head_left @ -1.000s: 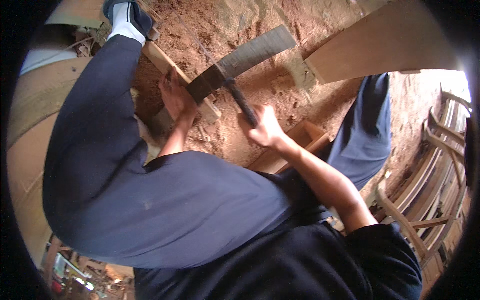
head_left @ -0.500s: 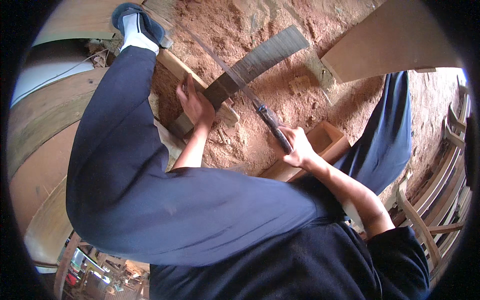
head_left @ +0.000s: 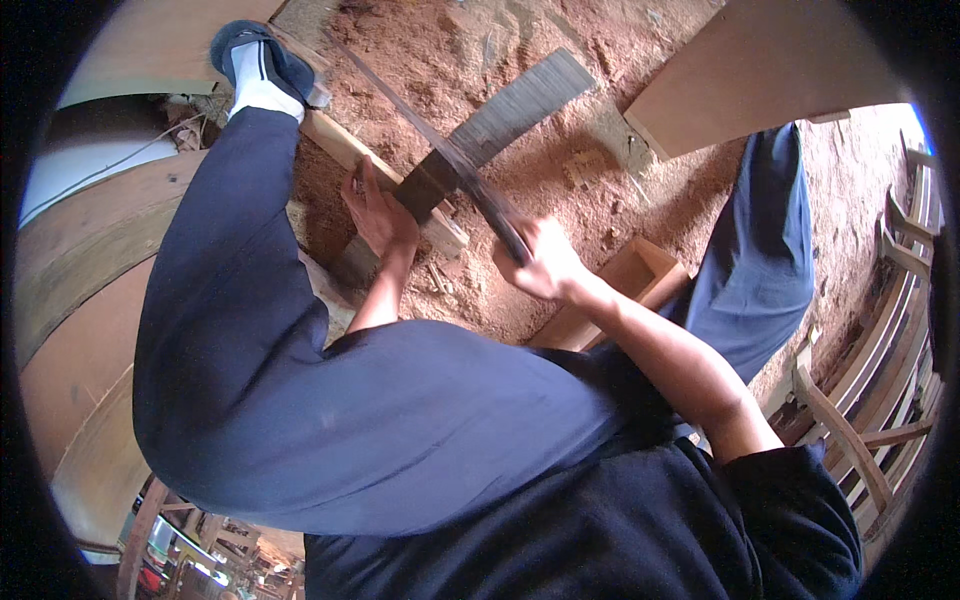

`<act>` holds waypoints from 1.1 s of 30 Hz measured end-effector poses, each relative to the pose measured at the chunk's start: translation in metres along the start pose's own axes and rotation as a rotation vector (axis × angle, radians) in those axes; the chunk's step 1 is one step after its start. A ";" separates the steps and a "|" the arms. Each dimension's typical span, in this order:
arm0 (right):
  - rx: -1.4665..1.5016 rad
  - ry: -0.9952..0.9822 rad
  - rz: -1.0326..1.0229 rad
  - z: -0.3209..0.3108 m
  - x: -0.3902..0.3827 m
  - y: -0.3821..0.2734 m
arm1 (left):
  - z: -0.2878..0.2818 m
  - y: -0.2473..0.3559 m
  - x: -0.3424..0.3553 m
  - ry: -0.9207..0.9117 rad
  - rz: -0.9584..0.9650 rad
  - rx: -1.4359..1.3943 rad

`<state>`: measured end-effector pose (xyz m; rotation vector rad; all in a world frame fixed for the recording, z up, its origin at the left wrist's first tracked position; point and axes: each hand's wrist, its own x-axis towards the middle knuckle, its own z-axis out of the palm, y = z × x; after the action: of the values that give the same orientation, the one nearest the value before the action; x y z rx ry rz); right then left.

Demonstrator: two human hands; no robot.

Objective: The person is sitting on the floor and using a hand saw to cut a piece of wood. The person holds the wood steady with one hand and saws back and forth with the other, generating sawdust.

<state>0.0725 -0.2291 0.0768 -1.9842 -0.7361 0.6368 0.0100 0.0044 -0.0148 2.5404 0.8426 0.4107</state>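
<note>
My right hand (head_left: 540,262) is closed round the dark handle of a handsaw (head_left: 408,112). Its long narrow blade slants up and to the left, lying across a grey-brown wooden board (head_left: 525,103). My left hand (head_left: 383,215) holds the board near its lower left end, fingers stretched upward along its side; the thumb is mostly hidden. Under the board runs a pale wooden bar (head_left: 333,139), its upper end by my slippered foot (head_left: 262,62). Saw handle and right hand are slightly blurred.
Sawdust covers the ground (head_left: 480,285). An open wooden box (head_left: 640,275) stands by my right leg. A broad panel (head_left: 760,80) leans in at the upper right, large boards (head_left: 110,215) lie along the left, and lumber strips (head_left: 880,360) are stacked at the right.
My right hand has pushed the saw up and to the left, so the handle is closer to the board. My left hand still holds the board; the whole view has shifted slightly.
</note>
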 end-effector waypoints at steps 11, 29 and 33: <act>0.076 -0.040 0.102 -0.009 0.003 -0.006 | -0.004 -0.001 0.000 0.045 0.010 0.038; 0.145 -0.086 -0.004 -0.029 -0.051 0.016 | -0.007 0.002 0.000 0.035 -0.006 -0.045; 0.062 -0.024 -0.049 -0.009 -0.020 0.006 | -0.010 0.003 -0.005 -0.001 -0.060 0.004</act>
<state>0.0659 -0.2508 0.0789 -1.8992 -0.7684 0.6484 0.0039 0.0017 -0.0054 2.5122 0.9176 0.3884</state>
